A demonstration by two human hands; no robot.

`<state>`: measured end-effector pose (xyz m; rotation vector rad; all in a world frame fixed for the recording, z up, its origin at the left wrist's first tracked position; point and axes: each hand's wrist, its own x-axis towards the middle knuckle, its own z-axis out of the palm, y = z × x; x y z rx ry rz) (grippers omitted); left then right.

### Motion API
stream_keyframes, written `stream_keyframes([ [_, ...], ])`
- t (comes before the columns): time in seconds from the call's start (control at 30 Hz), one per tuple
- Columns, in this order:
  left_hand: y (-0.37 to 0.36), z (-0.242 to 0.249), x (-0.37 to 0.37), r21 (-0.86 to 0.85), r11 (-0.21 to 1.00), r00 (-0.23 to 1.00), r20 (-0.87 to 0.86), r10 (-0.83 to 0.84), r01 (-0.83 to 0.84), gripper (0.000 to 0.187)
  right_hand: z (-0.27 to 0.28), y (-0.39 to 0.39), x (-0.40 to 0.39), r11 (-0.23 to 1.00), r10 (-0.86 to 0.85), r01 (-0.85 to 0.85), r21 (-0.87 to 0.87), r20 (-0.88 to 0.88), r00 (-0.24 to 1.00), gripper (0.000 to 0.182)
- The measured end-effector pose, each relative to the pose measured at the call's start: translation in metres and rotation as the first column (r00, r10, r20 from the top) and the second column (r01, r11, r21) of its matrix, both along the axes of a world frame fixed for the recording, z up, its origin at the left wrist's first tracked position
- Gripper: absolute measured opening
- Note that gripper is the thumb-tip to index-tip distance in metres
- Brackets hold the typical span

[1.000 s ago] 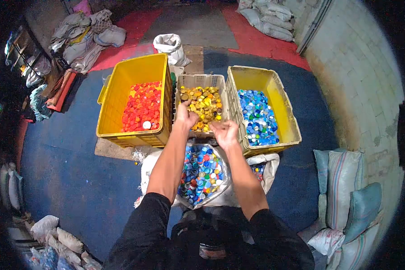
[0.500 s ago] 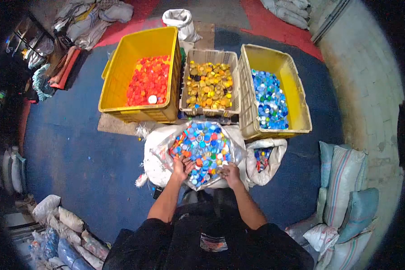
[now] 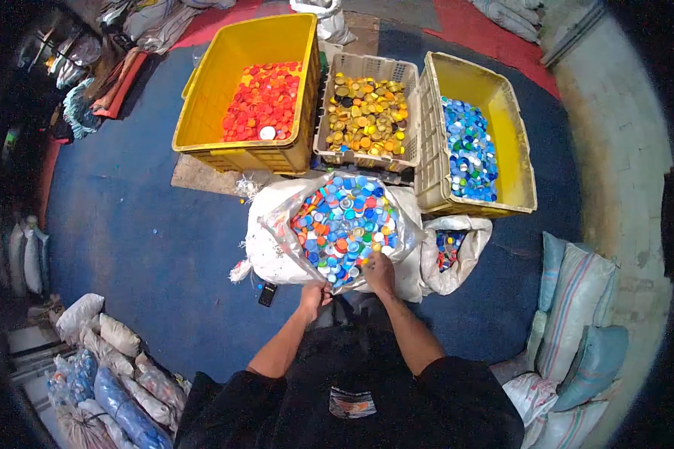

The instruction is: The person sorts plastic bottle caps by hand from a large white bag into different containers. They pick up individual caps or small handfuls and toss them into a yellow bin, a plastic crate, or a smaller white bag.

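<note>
A: Where are the hands?
B: The left hand [image 3: 314,296] is at the near rim of the sack [image 3: 268,251]. The right hand [image 3: 380,274] is just to its right, over the sack's near edge.
A: And the fingers?
B: The left ones look curled in at the rim; whether they pinch it, I cannot tell. The right ones point down and are bent, by the caps [image 3: 344,224]. I cannot tell whether they pinch one.
A: Where do those caps lie?
B: In the sack's mouth, mixed in colour, mostly beyond both sets of fingers.
A: Farther out?
B: Straight beyond the fingers, the crate [image 3: 373,159] of gold caps [image 3: 367,120]. Left of it, the bin [image 3: 201,101] of red caps [image 3: 258,105]; right of it, another, with blue caps [image 3: 472,161].
A: Anything nearer?
B: A phone-like object [image 3: 267,295], left of the left fingers.
</note>
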<state>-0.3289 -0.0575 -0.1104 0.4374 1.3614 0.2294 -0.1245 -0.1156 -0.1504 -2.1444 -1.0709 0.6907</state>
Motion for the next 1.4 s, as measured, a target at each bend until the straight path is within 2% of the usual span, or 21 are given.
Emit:
stream_keyframes([
  [0.03, -0.001, 0.005, 0.001, 0.007, 1.0, 1.0, -0.02, 0.002, -0.002, 0.015, 0.004, 0.009, -0.004, 0.997, 0.027, -0.021, -0.071, 0.075, 0.997, 0.038],
  [0.13, -0.004, 0.001, -0.003, 0.007, 1.0, 1.0, -0.029, -0.007, 0.007, 0.018, 0.014, 0.033, -0.007, 0.988, 0.103, -0.131, 0.075, 0.3, 0.948, 0.042],
  [0.27, -0.005, -0.005, -0.011, 0.01, 1.0, 0.999, -0.034, -0.018, 0.018, 0.02, 0.023, 0.051, -0.013, 0.979, 0.165, -0.198, 0.054, 0.372, 0.913, 0.047],
  [0.3, -0.005, -0.007, -0.012, 0.017, 1.0, 0.999, -0.036, -0.018, 0.018, 0.02, 0.02, 0.053, -0.013, 0.973, 0.192, -0.227, 0.036, 0.418, 0.888, 0.046],
  [0.43, -0.008, -0.006, -0.014, 0.055, 0.998, 1.0, -0.028, -0.003, 0.005, 0.019, 0.006, 0.055, -0.012, 0.963, 0.266, -0.258, -0.079, 0.427, 0.864, 0.043],
  [0.53, -0.01, -0.01, -0.01, 0.093, 0.995, 1.0, -0.009, -0.018, 0.019, 0.015, 0.001, 0.053, -0.007, 0.965, 0.247, -0.259, -0.031, 0.425, 0.871, 0.042],
  [0.67, -0.013, -0.021, 0.001, 0.172, 0.982, 0.997, -0.043, -0.07, 0.077, 0.013, 0.006, 0.048, 0.001, 0.986, 0.105, -0.134, 0.095, 0.263, 0.959, 0.038],
  [0.73, -0.012, -0.012, 0.012, 0.307, 0.93, 0.974, -0.161, -0.159, 0.202, 0.013, 0.007, 0.041, 0.006, 0.983, -0.013, -0.022, 0.183, 0.19, 0.982, 0.035],
  [0.77, -0.011, -0.008, 0.017, 0.368, 0.891, 0.955, -0.223, -0.195, 0.268, 0.014, 0.009, 0.035, 0.014, 0.992, -0.015, -0.002, 0.129, 0.127, 0.992, 0.031],
  [0.87, -0.014, -0.008, 0.03, 0.556, 0.766, 0.94, -0.28, -0.194, 0.324, 0.014, 0.008, 0.01, 0.028, 0.99, -0.117, 0.119, 0.079, -0.024, 0.993, 0.033],
  [0.93, -0.016, -0.027, 0.036, 0.57, 0.72, 0.911, -0.34, -0.233, 0.397, 0.014, 0.012, -0.005, 0.035, 0.958, -0.286, 0.285, -0.047, -0.29, 0.914, 0.031],
  [1.0, -0.018, -0.037, 0.045, 0.593, 0.659, 0.88, -0.399, -0.258, 0.462, 0.016, 0.014, -0.022, 0.041, 0.9, -0.429, 0.397, -0.179, -0.519, 0.739, 0.033],
  [1.03, -0.018, -0.037, 0.05, 0.609, 0.624, 0.865, -0.429, -0.26, 0.49, 0.016, 0.014, -0.03, 0.047, 0.911, -0.412, 0.353, -0.213, -0.519, 0.749, 0.036],
  [1.07, -0.015, -0.037, 0.055, 0.624, 0.587, 0.849, -0.459, -0.26, 0.517, 0.017, 0.014, -0.041, 0.049, 0.895, -0.44, 0.386, -0.225, -0.593, 0.674, 0.034],
  [1.1, -0.007, -0.003, 0.064, 0.634, 0.522, 0.818, -0.489, -0.301, 0.571, 0.023, 0.039, -0.042, 0.045, 0.877, -0.46, 0.417, -0.237, -0.661, 0.592, 0.032],
  [1.13, -0.005, -0.005, 0.069, 0.676, 0.44, 0.806, -0.518, -0.288, 0.591, 0.024, 0.053, -0.046, 0.044, 0.859, -0.473, 0.446, -0.251, -0.723, 0.504, 0.03],
  [1.17, -0.004, -0.009, 0.074, 0.711, 0.355, 0.795, -0.543, -0.27, 0.607, 0.026, 0.034, -0.06, 0.047, 0.883, -0.403, 0.423, -0.204, -0.791, 0.46, 0.025],
  [1.27, 0.002, -0.025, 0.087, 0.72, 0.165, 0.732, -0.621, -0.28, 0.674, 0.036, 0.037, -0.073, 0.049, 0.852, -0.276, 0.496, -0.169, -0.949, 0.152, 0.02],
  [1.3, 0.004, -0.018, 0.092, 0.709, 0.091, 0.703, -0.657, -0.272, 0.699, 0.038, 0.035, -0.078, 0.051, 0.862, -0.231, 0.487, -0.143, -0.965, 0.124, 0.023],
  [1.4, 0.007, -0.008, 0.11, 0.661, -0.087, 0.627, -0.739, -0.245, 0.745, 0.044, 0.037, -0.083, 0.051, 0.86, -0.292, 0.479, -0.176, -0.94, 0.177, 0.023],
])
